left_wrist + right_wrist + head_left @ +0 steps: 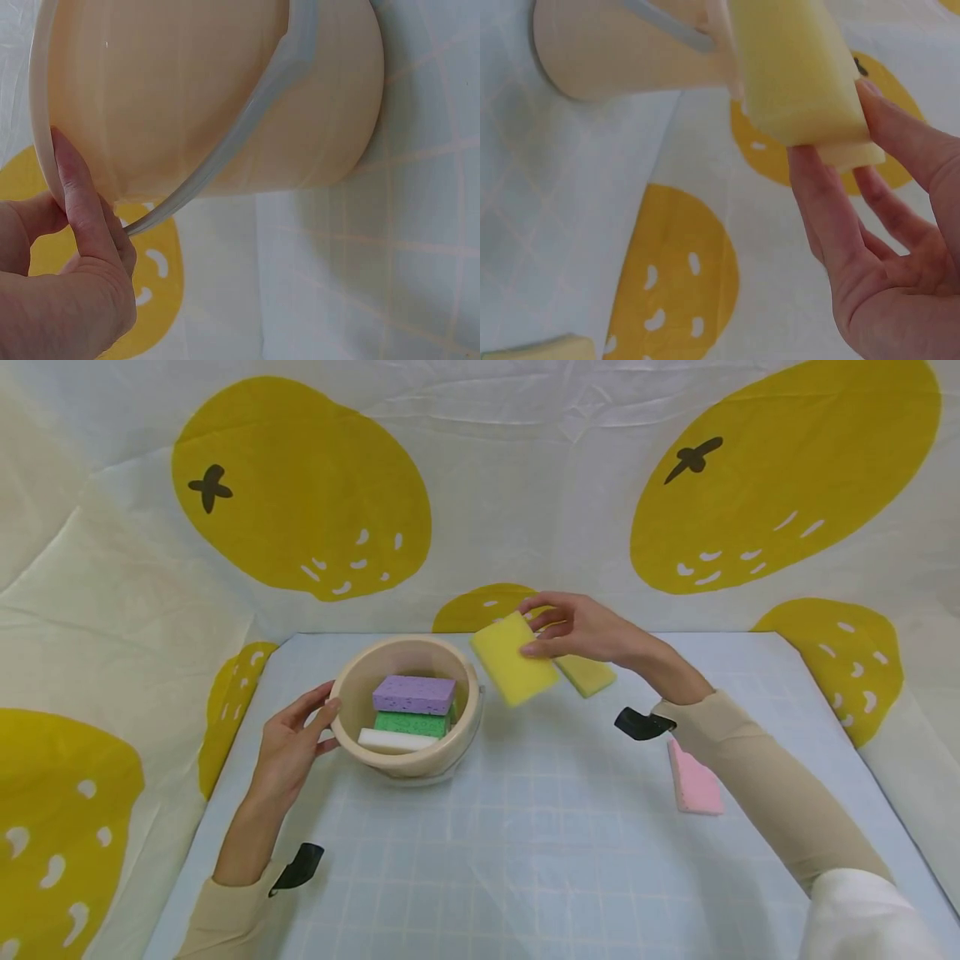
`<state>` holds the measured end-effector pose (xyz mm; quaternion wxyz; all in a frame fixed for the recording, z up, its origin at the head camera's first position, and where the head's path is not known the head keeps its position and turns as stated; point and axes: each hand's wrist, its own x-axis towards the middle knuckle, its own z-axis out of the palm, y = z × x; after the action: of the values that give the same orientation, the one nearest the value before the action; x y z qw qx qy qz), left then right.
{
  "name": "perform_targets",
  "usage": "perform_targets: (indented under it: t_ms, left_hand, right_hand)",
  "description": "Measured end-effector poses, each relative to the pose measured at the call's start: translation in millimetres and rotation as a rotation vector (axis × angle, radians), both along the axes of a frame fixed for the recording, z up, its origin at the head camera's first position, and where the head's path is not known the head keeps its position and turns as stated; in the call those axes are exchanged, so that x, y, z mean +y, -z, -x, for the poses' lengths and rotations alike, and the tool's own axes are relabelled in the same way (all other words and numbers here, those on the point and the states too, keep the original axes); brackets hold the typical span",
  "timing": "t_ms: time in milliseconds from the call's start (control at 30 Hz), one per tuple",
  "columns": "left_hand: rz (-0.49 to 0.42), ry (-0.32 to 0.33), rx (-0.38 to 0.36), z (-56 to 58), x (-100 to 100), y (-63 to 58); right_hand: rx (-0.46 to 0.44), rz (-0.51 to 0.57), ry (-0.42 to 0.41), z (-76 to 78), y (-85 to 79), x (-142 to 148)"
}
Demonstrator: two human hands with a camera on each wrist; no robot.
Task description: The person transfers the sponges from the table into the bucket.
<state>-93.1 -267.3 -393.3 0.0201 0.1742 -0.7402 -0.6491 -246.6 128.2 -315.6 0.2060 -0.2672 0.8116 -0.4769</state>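
Note:
A cream bucket (345,752) with a pale handle (251,120) stands left of centre on the table. In it lie a purple sponge (414,695), a green sponge (412,723) and a white sponge (396,741), the purple one on top. My left hand (294,742) pinches the bucket's rim at its left side, thumb and fingers on either side of the wall. Just right of the bucket, my right hand (581,628) holds a yellow sponge (513,660) above the table by its edge, between thumb and fingers. A paler strip shows along that sponge's lower edge in the right wrist view.
Behind the right hand, another yellow sponge (587,675) lies on the table, partly hidden. A pink sponge (696,783) rests at the right, beside the right sleeve. A checked pale blue cloth (480,877) covers the table; a fruit-printed sheet (525,485) hangs behind it.

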Motion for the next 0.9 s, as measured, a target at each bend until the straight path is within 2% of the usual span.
perform_targets:
  t_ms: [233,433,567,767,900]
  left_hand:
    - [-0.004,-0.008,-0.005,1.4,0.1,-0.1]
    - [0.022,-0.004,-0.013,1.3,-0.3,-0.3]
    - [-0.003,-0.004,-0.002,1.0,0.0,0.4]
    - [-0.005,-0.003,0.007,0.7,0.6,0.1]
    - [0.008,-0.003,0.001,0.4,0.6,-0.3]
  right_hand:
    - [-0.015,-0.005,-0.031,1.8,-4.9,-21.0]
    - [-0.066,0.039,-0.074,4.0,-5.4,-36.6]
    - [-0.088,0.067,-0.108,5.5,-4.7,-46.8]
    - [-0.043,0.050,-0.140,8.0,-3.7,-63.7]
    - [-0.056,0.022,-0.176,10.6,-0.7,-76.9]
